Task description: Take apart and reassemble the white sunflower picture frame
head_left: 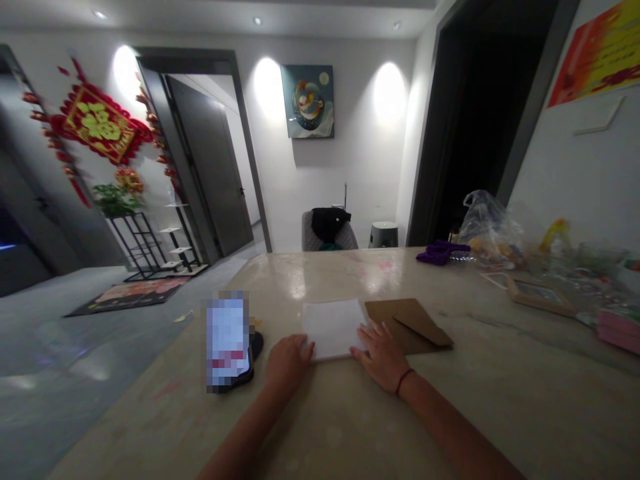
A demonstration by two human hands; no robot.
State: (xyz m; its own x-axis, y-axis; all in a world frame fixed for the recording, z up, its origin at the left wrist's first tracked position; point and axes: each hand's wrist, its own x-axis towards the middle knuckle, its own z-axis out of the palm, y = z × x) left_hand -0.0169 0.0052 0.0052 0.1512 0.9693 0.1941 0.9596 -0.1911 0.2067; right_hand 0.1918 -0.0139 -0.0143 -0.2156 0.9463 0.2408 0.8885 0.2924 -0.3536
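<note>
A white sheet or thin stack of white paper (pixel 333 328) lies flat on the table in front of me. At its lower left edge, my left hand (pixel 289 360) is closed, with bent fingers and thumb against the paper. My right hand (pixel 383 357) rests at the paper's right edge, its fingers spread and touching it; a dark red cord circles that wrist. Partly under the right side of the paper, or right beside it, is a brown kraft envelope (pixel 407 323) with a pointed flap. The right hand covers the envelope's lower left corner.
A phone (pixel 227 343) with a lit, blurred screen leans on a dark stand to the left. Along the right side of the stone-patterned table (pixel 330 427) are a purple cloth (pixel 440 252), a plastic bag (pixel 487 230), a wooden frame (pixel 540 295) and a pink stack (pixel 617 331).
</note>
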